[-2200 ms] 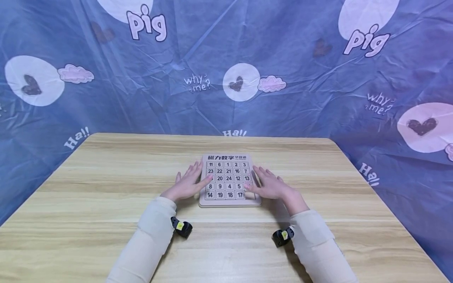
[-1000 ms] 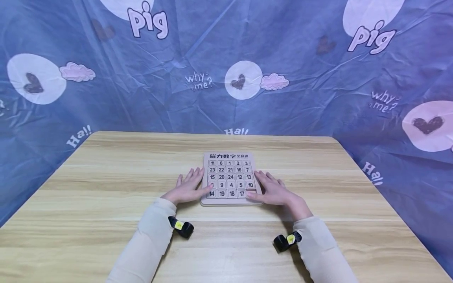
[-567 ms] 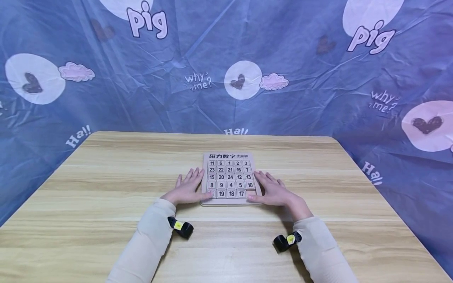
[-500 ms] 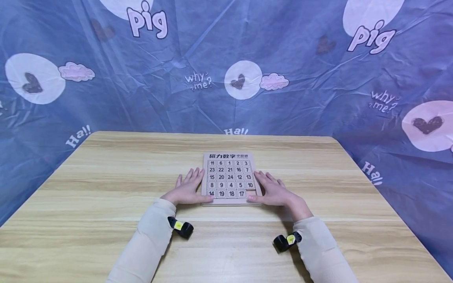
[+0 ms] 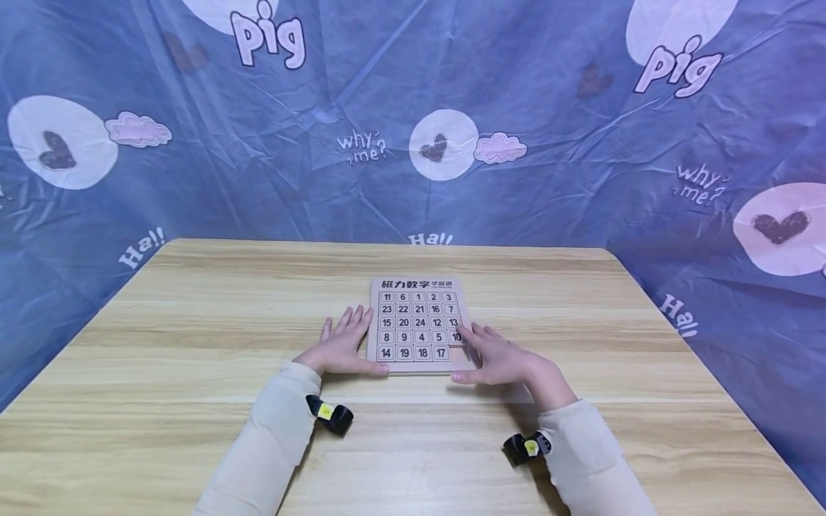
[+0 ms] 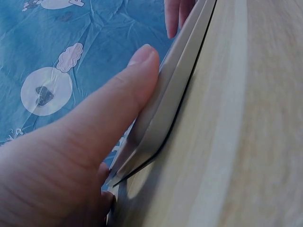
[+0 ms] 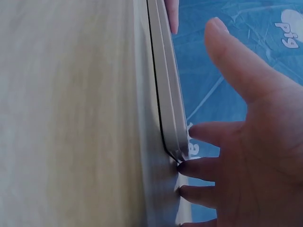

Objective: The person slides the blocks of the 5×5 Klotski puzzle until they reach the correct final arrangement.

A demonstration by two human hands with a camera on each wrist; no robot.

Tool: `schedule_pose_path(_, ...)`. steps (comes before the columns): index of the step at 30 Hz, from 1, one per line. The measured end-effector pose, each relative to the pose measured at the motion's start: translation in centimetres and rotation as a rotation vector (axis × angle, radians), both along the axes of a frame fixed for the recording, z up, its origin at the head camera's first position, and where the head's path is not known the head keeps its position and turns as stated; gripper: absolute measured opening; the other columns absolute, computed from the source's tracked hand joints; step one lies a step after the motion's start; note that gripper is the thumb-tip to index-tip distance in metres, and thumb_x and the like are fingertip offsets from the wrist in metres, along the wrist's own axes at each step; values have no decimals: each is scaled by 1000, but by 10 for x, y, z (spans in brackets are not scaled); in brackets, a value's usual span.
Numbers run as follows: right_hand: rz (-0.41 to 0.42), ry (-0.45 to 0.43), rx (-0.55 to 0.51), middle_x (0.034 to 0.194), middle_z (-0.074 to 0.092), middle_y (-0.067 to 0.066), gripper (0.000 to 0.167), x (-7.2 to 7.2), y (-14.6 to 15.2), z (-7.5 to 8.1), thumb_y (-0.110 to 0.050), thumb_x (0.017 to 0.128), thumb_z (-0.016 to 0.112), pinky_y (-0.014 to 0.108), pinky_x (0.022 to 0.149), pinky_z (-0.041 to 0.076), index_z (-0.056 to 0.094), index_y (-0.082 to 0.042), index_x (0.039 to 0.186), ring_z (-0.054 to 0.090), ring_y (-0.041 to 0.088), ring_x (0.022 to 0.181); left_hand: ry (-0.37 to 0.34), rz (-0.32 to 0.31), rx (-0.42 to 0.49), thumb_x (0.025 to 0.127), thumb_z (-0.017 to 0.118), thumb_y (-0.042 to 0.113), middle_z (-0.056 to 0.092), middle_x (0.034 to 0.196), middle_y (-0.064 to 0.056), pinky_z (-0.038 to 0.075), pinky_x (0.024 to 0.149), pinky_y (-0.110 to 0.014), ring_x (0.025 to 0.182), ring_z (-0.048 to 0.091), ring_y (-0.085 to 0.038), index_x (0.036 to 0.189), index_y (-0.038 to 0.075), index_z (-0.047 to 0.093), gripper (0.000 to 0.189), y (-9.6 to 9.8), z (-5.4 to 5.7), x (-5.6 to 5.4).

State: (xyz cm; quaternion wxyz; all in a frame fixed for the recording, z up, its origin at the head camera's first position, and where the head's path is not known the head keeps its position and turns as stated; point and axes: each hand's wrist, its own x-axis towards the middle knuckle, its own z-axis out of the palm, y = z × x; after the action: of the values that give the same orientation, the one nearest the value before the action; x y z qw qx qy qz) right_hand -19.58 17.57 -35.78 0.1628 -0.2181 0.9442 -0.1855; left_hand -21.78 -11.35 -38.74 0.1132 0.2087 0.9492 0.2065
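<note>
A number sliding puzzle (image 5: 419, 367) lies on the wooden table, its tiles in rows inside a pale frame. The slot at its near right corner has no tile; the 10 tile (image 5: 456, 338) sits just above that slot. My left hand (image 5: 338, 352) rests at the puzzle's left side with straight fingers, and its thumb (image 6: 139, 78) lies on the near rim. At the right side is my right hand (image 5: 503, 358), index fingertip overlapping the edge of the 10 tile in the head view. Its thumb (image 7: 232, 56) stands apart from the frame, fingers extended.
The light wood-grain table (image 5: 413, 451) reaches back to a blue printed curtain (image 5: 361, 86) hanging behind and at both sides. Black wrist cameras (image 5: 332, 417) hang from both pale sleeves (image 5: 264, 444).
My left thumb has slid down off the left column of tiles to the near rim. My right hand has drawn nearer me, its thumb leaving the vacant slot and its index finger coming over the 10 tile.
</note>
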Motion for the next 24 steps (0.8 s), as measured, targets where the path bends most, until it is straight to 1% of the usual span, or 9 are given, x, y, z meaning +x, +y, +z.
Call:
schedule_pose_path(3, -6, -9, 27, 138, 11, 24, 96, 3, 0, 1, -61, 69, 56, 58, 94, 10, 17, -9, 138, 7, 44, 123, 2, -4, 2, 57, 58, 69, -4, 142, -14, -12, 95, -50, 127, -10, -27, 139, 8, 1, 117, 0, 1, 0)
schedule_pose_path(7, 9, -6, 63, 139, 10, 24, 96, 7, 0, 3, -61, 68, 56, 61, 92, 10, 15, -12, 139, 6, 44, 123, 2, -6, -2, 57, 58, 69, -4, 142, -14, -12, 96, -50, 127, -9, -27, 139, 8, 1, 117, 1, 1, 0)
schedule_pose_path(11, 36, 3, 80, 138, 11, 25, 94, 10, 1, 4, -59, 70, 57, 63, 91, 10, 15, -11, 139, 7, 44, 123, 6, -9, 3, 57, 58, 70, -3, 142, -14, -11, 95, -51, 127, -9, -28, 139, 8, 1, 117, 1, 1, 0)
schedule_pose_path(17, 55, 11, 102, 138, 12, 25, 94, 13, 2, 6, -59, 69, 58, 65, 89, 11, 16, -12, 139, 9, 44, 122, 6, -5, 15, 58, 57, 69, -4, 142, -15, -11, 95, -52, 127, -9, -29, 139, 10, 2, 115, 0, 1, 1)
schedule_pose_path(24, 67, 6, 121, 138, 13, 24, 95, 21, 2, 8, -59, 68, 58, 64, 89, 13, 18, -10, 138, 10, 44, 122, 0, -7, 21, 60, 56, 69, -4, 142, -15, -12, 95, -52, 127, -9, -29, 139, 10, 3, 112, 0, 1, 0)
